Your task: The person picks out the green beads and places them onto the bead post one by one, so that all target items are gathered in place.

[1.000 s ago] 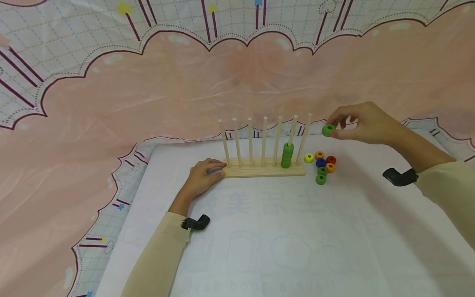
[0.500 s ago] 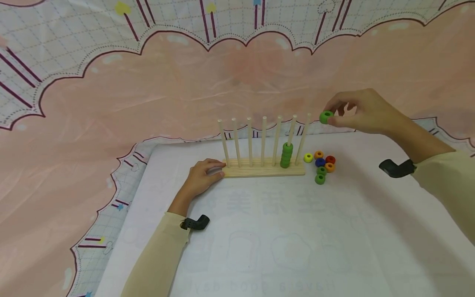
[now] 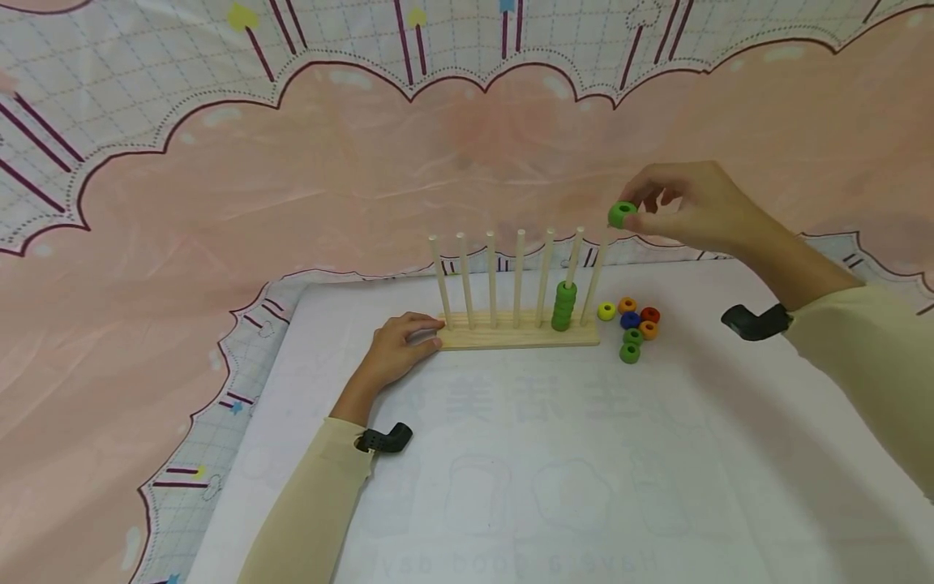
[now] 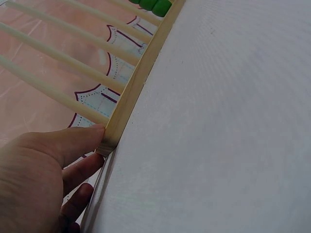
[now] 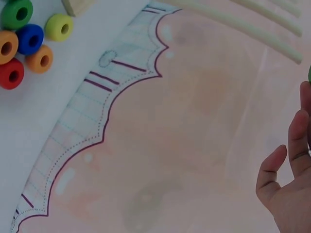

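Note:
A wooden peg stand (image 3: 511,337) with several upright pegs is on the white tabletop. Several green beads (image 3: 564,307) are stacked on its second peg from the right. My left hand (image 3: 394,350) holds the stand's left end, thumb and fingers at the corner of the base (image 4: 130,97). Up by the top of the rightmost peg, my right hand (image 3: 682,204) pinches a green bead (image 3: 622,214) between thumb and fingertips, its hole visible. Whether this bead touches the peg tip I cannot tell. The right wrist view catches only a sliver of it, close to a peg's end.
Right of the stand lie loose beads: a yellow bead (image 3: 606,311), a blue bead (image 3: 630,320), a red bead (image 3: 650,315), two orange ones and two green ones. A patterned peach cloth (image 3: 467,170) rises behind the white tabletop (image 3: 496,454).
My right hand has lifted the green bead and carried it left, from beside the stand to the top of the rightmost peg. The left hand and stand have stayed put.

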Demonstrator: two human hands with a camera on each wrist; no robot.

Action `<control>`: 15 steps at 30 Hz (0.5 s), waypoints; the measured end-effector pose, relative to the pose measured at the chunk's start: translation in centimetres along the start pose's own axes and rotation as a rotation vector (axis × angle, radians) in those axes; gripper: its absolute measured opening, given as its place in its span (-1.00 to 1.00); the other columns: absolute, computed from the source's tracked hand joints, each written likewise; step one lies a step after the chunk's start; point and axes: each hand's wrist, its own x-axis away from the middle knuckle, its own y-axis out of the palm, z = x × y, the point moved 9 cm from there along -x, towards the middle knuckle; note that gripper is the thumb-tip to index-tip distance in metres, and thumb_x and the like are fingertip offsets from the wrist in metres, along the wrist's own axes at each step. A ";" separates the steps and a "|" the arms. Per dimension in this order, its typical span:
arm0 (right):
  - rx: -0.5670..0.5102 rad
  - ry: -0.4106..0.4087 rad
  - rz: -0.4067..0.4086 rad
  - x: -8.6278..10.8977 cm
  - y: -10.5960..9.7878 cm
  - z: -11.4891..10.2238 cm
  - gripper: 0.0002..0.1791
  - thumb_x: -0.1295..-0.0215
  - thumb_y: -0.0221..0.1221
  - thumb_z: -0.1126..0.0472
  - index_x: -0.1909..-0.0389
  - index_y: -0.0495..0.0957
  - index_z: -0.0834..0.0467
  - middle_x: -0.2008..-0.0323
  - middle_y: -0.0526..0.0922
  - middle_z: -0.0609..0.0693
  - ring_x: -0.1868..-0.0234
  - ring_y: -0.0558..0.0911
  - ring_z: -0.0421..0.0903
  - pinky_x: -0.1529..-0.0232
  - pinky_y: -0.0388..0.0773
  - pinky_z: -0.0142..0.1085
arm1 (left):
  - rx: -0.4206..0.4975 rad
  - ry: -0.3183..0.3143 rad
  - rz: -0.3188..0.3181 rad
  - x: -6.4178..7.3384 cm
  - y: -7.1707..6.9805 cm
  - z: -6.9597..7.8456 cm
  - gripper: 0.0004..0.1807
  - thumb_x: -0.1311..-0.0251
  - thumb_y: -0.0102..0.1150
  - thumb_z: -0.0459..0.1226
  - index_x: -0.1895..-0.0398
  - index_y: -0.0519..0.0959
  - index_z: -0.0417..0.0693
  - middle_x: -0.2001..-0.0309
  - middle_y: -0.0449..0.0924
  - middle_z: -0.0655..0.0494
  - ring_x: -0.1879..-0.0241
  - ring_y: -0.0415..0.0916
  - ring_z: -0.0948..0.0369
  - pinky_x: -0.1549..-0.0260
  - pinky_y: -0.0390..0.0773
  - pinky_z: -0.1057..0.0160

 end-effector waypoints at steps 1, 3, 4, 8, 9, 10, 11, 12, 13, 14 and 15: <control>-0.010 -0.001 -0.005 -0.1 0.2 -0.1 -0.76 -0.33 0.33 0.08 0.06 0.68 0.09 0.25 0.65 0.02 0.14 0.45 -0.11 0.09 0.37 -0.16 | 0.000 0.000 0.000 0.0 0.0 0.0 -0.60 -0.31 0.33 -0.08 -0.20 0.68 0.14 -0.27 0.61 0.07 -0.32 0.42 -0.05 -0.40 0.13 -0.28; -0.017 -0.009 -0.012 -0.4 0.5 -0.4 -0.75 -0.34 0.33 0.08 0.06 0.67 0.10 0.24 0.65 0.01 0.15 0.46 -0.13 0.09 0.38 -0.15 | 0.002 -0.003 -0.003 0.0 0.0 -0.1 -0.60 -0.32 0.33 -0.07 -0.21 0.68 0.14 -0.27 0.60 0.08 -0.31 0.42 -0.05 -0.40 0.12 -0.28; -0.018 -0.014 -0.014 -0.5 0.7 -0.5 -0.76 -0.34 0.33 0.08 0.05 0.67 0.10 0.24 0.65 0.01 0.15 0.46 -0.13 0.09 0.38 -0.16 | 0.002 -0.005 -0.004 0.0 0.0 -0.2 -0.60 -0.32 0.32 -0.07 -0.20 0.68 0.15 -0.27 0.60 0.08 -0.32 0.41 -0.05 -0.40 0.12 -0.27; -0.032 -0.015 -0.023 -0.9 1.2 -1.0 -0.74 -0.35 0.32 0.08 0.04 0.66 0.10 0.21 0.66 0.00 0.12 0.47 -0.12 0.06 0.40 -0.16 | 0.001 -0.008 -0.007 0.0 0.1 -0.2 -0.60 -0.33 0.31 -0.07 -0.21 0.67 0.14 -0.28 0.60 0.08 -0.32 0.41 -0.05 -0.40 0.11 -0.27; -0.036 -0.011 -0.028 -1.0 1.4 -1.1 -0.74 -0.35 0.32 0.07 0.03 0.66 0.10 0.19 0.67 0.01 0.11 0.46 -0.12 0.05 0.40 -0.14 | 0.000 -0.007 -0.007 0.0 0.0 -0.2 -0.60 -0.33 0.31 -0.07 -0.21 0.67 0.14 -0.28 0.60 0.08 -0.32 0.41 -0.05 -0.40 0.12 -0.27; -0.038 -0.004 -0.033 -1.0 1.6 -1.2 -0.73 -0.35 0.31 0.07 0.02 0.66 0.10 0.18 0.67 0.01 0.09 0.46 -0.11 0.04 0.41 -0.13 | -0.001 -0.006 -0.007 0.0 0.0 -0.2 -0.60 -0.33 0.31 -0.07 -0.21 0.67 0.14 -0.28 0.60 0.07 -0.32 0.41 -0.06 -0.40 0.12 -0.27; -0.042 -0.001 -0.038 -1.1 1.7 -1.2 -0.73 -0.35 0.31 0.06 0.02 0.66 0.09 0.16 0.67 0.02 0.07 0.47 -0.09 0.03 0.41 -0.11 | -0.002 -0.005 -0.007 0.0 0.0 -0.1 -0.60 -0.33 0.31 -0.07 -0.21 0.67 0.13 -0.28 0.60 0.07 -0.32 0.41 -0.06 -0.40 0.13 -0.27; -0.042 0.001 -0.042 -1.2 1.9 -1.3 -0.72 -0.35 0.31 0.06 0.02 0.66 0.09 0.15 0.68 0.02 0.06 0.47 -0.09 0.02 0.41 -0.10 | -0.001 -0.004 -0.007 0.0 0.0 -0.1 -0.60 -0.33 0.32 -0.08 -0.21 0.68 0.13 -0.28 0.60 0.07 -0.32 0.41 -0.06 -0.40 0.13 -0.27; -0.045 0.001 -0.046 -1.3 2.1 -1.3 -0.72 -0.34 0.31 0.05 0.02 0.66 0.08 0.14 0.68 0.02 0.05 0.48 -0.08 0.01 0.41 -0.08 | -0.001 -0.003 -0.007 0.0 0.0 -0.1 -0.60 -0.33 0.32 -0.08 -0.21 0.67 0.13 -0.28 0.60 0.07 -0.32 0.41 -0.06 -0.40 0.14 -0.27; -0.048 0.000 -0.051 -1.4 2.2 -1.4 -0.72 -0.34 0.32 0.04 0.01 0.67 0.08 0.13 0.68 0.02 0.04 0.48 -0.07 0.00 0.41 -0.06 | -0.001 -0.001 -0.007 0.0 0.0 0.0 -0.60 -0.33 0.32 -0.08 -0.21 0.67 0.13 -0.28 0.60 0.06 -0.32 0.41 -0.06 -0.40 0.14 -0.27; -0.048 -0.001 -0.055 -1.5 2.4 -1.4 -0.72 -0.34 0.32 0.04 0.01 0.67 0.07 0.13 0.68 0.02 0.03 0.48 -0.07 -0.01 0.41 -0.06 | 0.000 -0.001 -0.007 0.0 0.0 0.0 -0.60 -0.33 0.32 -0.08 -0.21 0.67 0.13 -0.28 0.60 0.06 -0.32 0.41 -0.06 -0.40 0.14 -0.27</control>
